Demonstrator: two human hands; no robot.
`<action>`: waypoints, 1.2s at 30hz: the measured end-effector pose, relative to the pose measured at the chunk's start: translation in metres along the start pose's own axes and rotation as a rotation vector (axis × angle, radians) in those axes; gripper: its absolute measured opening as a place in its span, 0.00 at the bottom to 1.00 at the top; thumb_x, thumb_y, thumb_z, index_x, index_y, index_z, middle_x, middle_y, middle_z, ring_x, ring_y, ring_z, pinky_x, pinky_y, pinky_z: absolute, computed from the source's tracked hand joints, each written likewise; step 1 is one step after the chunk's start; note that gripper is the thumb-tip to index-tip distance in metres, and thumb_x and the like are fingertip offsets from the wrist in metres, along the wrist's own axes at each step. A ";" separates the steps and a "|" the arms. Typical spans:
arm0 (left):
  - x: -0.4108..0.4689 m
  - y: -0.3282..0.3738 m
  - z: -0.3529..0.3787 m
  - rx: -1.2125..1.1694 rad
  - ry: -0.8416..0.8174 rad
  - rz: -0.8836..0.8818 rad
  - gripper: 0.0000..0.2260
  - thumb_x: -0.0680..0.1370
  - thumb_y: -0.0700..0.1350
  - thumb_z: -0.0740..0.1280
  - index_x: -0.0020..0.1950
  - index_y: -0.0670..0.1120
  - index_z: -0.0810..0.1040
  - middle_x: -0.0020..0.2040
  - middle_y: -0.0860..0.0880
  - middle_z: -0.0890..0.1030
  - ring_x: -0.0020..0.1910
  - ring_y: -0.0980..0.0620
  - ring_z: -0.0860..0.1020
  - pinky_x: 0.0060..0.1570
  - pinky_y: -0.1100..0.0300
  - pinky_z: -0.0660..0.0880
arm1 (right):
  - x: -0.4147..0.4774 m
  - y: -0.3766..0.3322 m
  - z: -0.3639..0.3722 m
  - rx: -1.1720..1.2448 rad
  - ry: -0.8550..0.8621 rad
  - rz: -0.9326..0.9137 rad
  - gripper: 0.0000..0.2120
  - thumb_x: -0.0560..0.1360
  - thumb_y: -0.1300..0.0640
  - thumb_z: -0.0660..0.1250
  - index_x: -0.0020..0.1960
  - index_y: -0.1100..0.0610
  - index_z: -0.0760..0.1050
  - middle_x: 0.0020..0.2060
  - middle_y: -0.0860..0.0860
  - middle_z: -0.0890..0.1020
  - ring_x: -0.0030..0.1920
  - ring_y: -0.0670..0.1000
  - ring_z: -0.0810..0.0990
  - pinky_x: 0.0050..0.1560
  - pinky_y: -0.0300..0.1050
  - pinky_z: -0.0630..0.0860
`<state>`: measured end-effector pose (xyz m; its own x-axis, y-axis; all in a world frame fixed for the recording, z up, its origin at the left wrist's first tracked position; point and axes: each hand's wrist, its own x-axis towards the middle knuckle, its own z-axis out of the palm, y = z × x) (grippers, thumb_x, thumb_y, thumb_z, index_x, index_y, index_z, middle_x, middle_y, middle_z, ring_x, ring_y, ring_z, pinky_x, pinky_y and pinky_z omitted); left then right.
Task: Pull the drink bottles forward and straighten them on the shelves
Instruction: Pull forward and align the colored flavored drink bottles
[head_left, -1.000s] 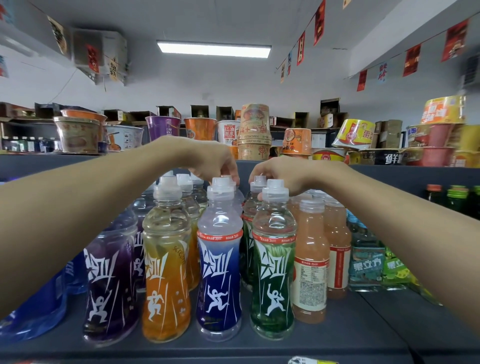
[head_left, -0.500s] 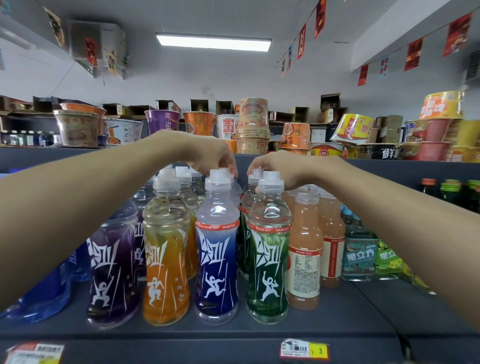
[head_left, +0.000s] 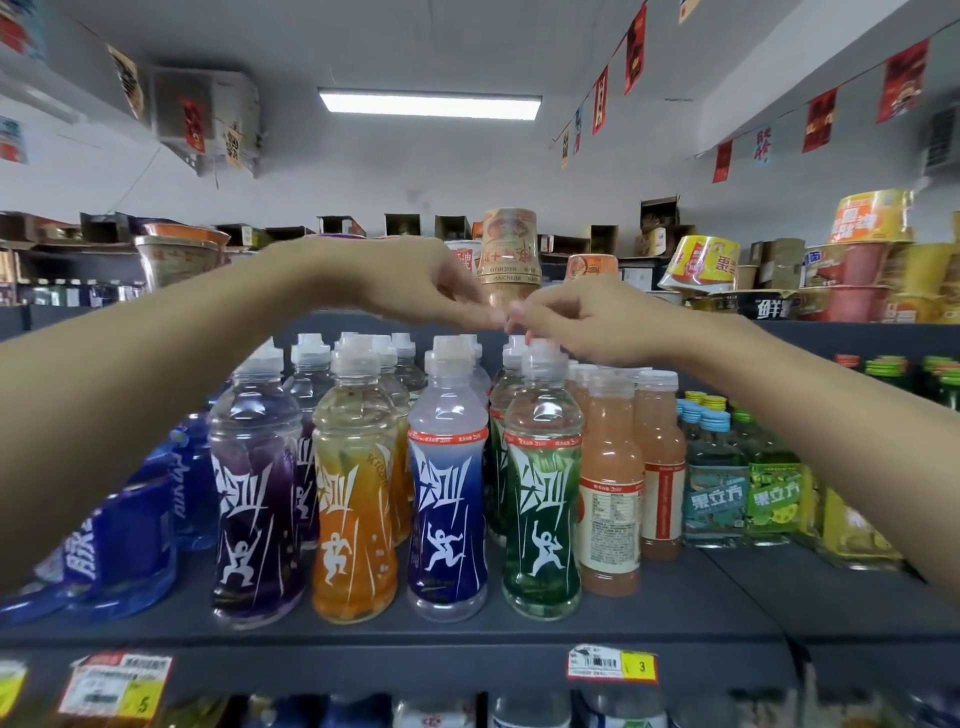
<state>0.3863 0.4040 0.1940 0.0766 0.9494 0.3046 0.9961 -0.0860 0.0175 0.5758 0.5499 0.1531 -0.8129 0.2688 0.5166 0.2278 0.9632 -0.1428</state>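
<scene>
A front row of sport drink bottles stands upright on the dark shelf (head_left: 675, 613): purple (head_left: 254, 493), orange (head_left: 353, 493), blue (head_left: 447, 483) and green (head_left: 543, 483), with more of the same behind them. Two pale orange juice bottles (head_left: 610, 483) stand to the right of the green one. My left hand (head_left: 415, 280) hovers above the caps with its fingers stretched loosely to the right, holding nothing. Just over the green bottle's cap, my right hand (head_left: 587, 322) hangs with loosely curled fingers. The fingertips of both hands nearly meet.
Blue-wrapped bottles (head_left: 119, 545) lie at the left end of the shelf. Small teal and green bottles (head_left: 722, 483) stand at the right. Instant noodle cups (head_left: 509, 249) line the shelf top behind. Price tags (head_left: 610, 662) hang on the shelf's front edge, with more bottles below.
Both hands have let go of the caps of the bottles in the back rows and risen above them. The view has tilted down, showing the shelf edge and price tags.
</scene>
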 end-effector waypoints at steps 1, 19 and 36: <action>-0.007 0.005 0.002 0.059 -0.069 0.014 0.33 0.66 0.78 0.62 0.61 0.59 0.82 0.54 0.64 0.82 0.51 0.65 0.80 0.56 0.61 0.73 | -0.007 -0.004 0.002 -0.062 -0.042 -0.031 0.27 0.74 0.24 0.55 0.58 0.41 0.79 0.47 0.44 0.82 0.46 0.43 0.80 0.43 0.45 0.75; -0.032 0.015 0.015 0.085 -0.140 0.041 0.10 0.76 0.46 0.74 0.56 0.48 0.81 0.29 0.77 0.73 0.38 0.82 0.72 0.43 0.55 0.66 | -0.030 -0.009 -0.002 -0.252 -0.201 0.023 0.21 0.76 0.36 0.68 0.61 0.47 0.68 0.42 0.41 0.74 0.39 0.40 0.73 0.36 0.36 0.64; -0.017 0.013 0.027 0.180 -0.078 -0.038 0.11 0.74 0.57 0.74 0.55 0.59 0.80 0.57 0.55 0.80 0.56 0.53 0.76 0.53 0.57 0.66 | -0.015 -0.008 0.015 -0.269 -0.131 -0.011 0.32 0.73 0.29 0.65 0.63 0.53 0.69 0.46 0.48 0.79 0.44 0.44 0.77 0.36 0.40 0.69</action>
<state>0.3992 0.3952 0.1637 0.0353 0.9720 0.2323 0.9893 -0.0012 -0.1456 0.5784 0.5383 0.1339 -0.8743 0.2734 0.4012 0.3385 0.9356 0.1001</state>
